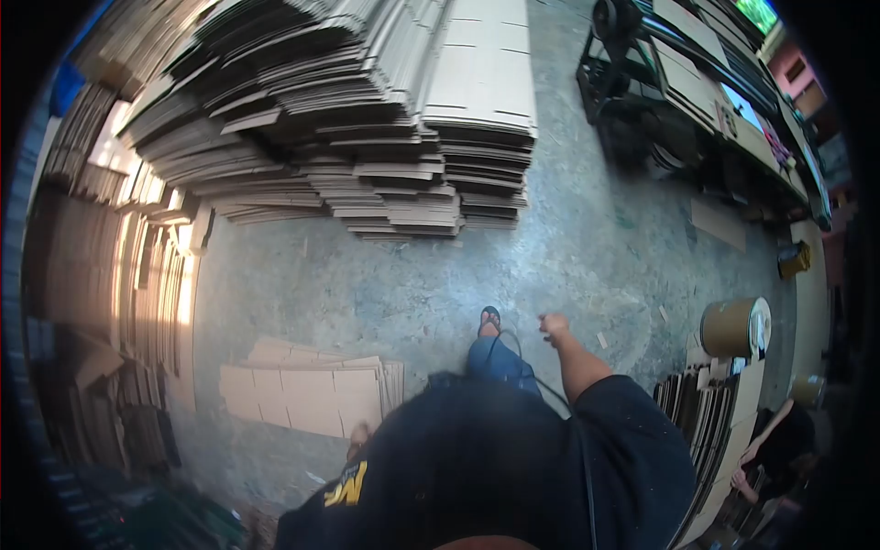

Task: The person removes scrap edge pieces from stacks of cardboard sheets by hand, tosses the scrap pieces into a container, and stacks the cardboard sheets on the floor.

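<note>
My right hand (pixel 554 326) hangs out in front of my body above the bare concrete floor (pixel 605 275). Its fingers are loosely bent and a little apart, and I see nothing in them. Only a small part of my left hand (pixel 359 434) shows beside my dark shirt; its fingers are too hidden to make out. Closest to that hand is a low pile of flat cardboard sheets (pixel 302 396) lying on the floor. A thin dark cable runs down my front. One sandalled foot (pixel 490 319) is forward.
Tall stacks of flattened cardboard (pixel 481 64) rise ahead; more cardboard (pixel 151 293) lines the left. A machine with rollers (pixel 683 78) stands ahead right. To my right are a brown drum (pixel 726 328), upright cardboard sheets (pixel 698 403) and another person (pixel 786 449) beside them.
</note>
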`<action>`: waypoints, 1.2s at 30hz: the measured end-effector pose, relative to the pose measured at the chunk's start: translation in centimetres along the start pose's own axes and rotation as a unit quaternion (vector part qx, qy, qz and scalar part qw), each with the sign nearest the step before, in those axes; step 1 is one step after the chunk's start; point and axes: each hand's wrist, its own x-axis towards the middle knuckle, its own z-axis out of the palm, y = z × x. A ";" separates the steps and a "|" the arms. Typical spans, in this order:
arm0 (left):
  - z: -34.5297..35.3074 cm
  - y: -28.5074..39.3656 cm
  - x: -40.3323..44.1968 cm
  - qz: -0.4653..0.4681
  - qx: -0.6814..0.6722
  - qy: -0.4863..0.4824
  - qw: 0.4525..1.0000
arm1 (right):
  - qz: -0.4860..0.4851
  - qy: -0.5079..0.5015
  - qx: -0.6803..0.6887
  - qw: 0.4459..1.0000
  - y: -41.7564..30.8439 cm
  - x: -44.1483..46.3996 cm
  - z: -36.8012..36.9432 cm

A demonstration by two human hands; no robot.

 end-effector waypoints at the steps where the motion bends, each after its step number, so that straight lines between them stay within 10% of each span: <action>1: -1.5 3.6 4.4 -0.174 -0.277 -0.013 0.945 | 0.017 0.022 0.084 0.996 -0.6 -0.3 -2.1; 2: -4.5 5.4 8.0 0.090 -0.023 0.174 0.980 | 0.033 0.047 0.166 0.984 -1.1 -0.9 -4.4; 3: -3.3 9.0 11.1 0.097 -0.020 0.167 0.981 | 0.039 0.054 0.171 0.983 -1.6 -1.8 -6.5; 4: -6.4 14.5 14.4 -0.027 -0.434 -0.018 0.900 | 0.033 0.064 0.203 0.977 -2.2 -2.8 -8.2; 5: -12.0 23.5 17.7 -0.152 -0.748 -0.198 0.615 | 0.025 0.074 0.232 0.970 -2.5 -3.3 -9.6; 7: -22.7 39.5 13.3 -0.040 -0.711 -0.181 0.678 | 0.029 0.076 0.239 0.967 -2.0 -3.8 -11.5; 14: -36.7 69.0 16.0 0.001 -0.827 -0.237 0.510 | 0.140 0.109 0.382 0.907 3.7 -3.5 -11.6; 17: -40.1 76.4 19.0 -0.094 -0.834 -0.202 0.505 | 0.186 0.107 0.388 0.896 5.4 -3.2 -11.8; 19: -40.8 78.6 21.9 -0.037 -0.822 -0.190 0.535 | 0.204 0.090 0.400 0.889 7.1 -1.5 -12.5; 20: -38.4 78.0 27.8 0.154 -0.807 -0.340 0.458 | 0.205 0.122 0.412 0.880 6.9 -1.4 -12.6; 22: -38.0 78.7 31.5 0.084 -0.768 -0.319 0.549 | 0.136 0.183 0.412 0.882 5.5 -3.1 -12.5; 23: -36.4 76.9 35.1 0.018 -0.776 -0.475 0.414 | 0.216 0.173 0.407 0.870 4.0 -2.7 -13.3; 25: -40.0 76.6 32.9 -0.026 -0.784 -0.461 0.416 | 0.228 0.198 0.428 0.852 -0.1 -2.6 -14.5; 28: -43.8 77.7 23.7 -0.052 -0.764 -0.265 0.586 | 0.223 0.195 0.423 0.857 -4.6 -1.3 -16.8; 36: -42.5 82.6 19.6 -0.103 -0.736 -0.152 0.652 | 0.172 0.118 0.281 0.937 -15.2 9.5 -27.7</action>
